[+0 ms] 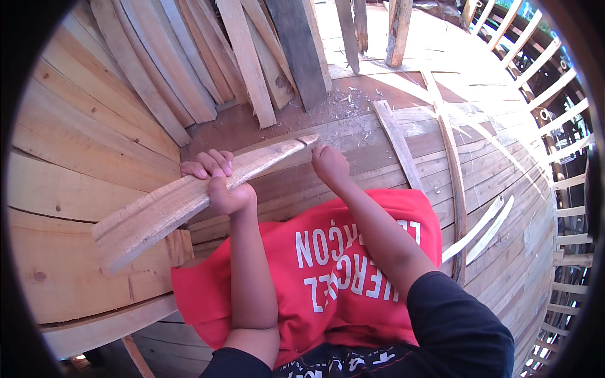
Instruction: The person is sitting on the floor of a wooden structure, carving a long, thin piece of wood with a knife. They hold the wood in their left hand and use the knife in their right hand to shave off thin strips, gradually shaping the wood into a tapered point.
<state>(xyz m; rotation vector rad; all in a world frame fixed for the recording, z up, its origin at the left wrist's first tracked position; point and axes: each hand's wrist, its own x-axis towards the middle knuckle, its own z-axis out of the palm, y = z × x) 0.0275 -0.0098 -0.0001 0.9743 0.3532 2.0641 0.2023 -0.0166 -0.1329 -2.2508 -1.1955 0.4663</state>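
Observation:
A thick, rough-sawn wooden plank (pixel 157 211) slants across in front of me, its broad end at the left and its tapered tip pointing up and to the right. My left hand (pixel 220 183) is closed around the plank near its middle, thumb on the near side and fingers over the top. By the narrow tip, my right hand (pixel 330 166) is closed in a fist; whatever it may hold is hidden. A dark mark or split crosses the wood at this tip. Red cloth (pixel 271 252) with white lettering lies over my lap, beneath both forearms.
Several long boards (pixel 157 57) stand close together at the upper left, beside a curved plank wall (pixel 82 164). Wood chips (pixel 353 107) litter the planked floor. Loose strips (pixel 398 142) and two pale slivers (pixel 488 230) lie at the right. Upright posts (pixel 399 31) rise at the back.

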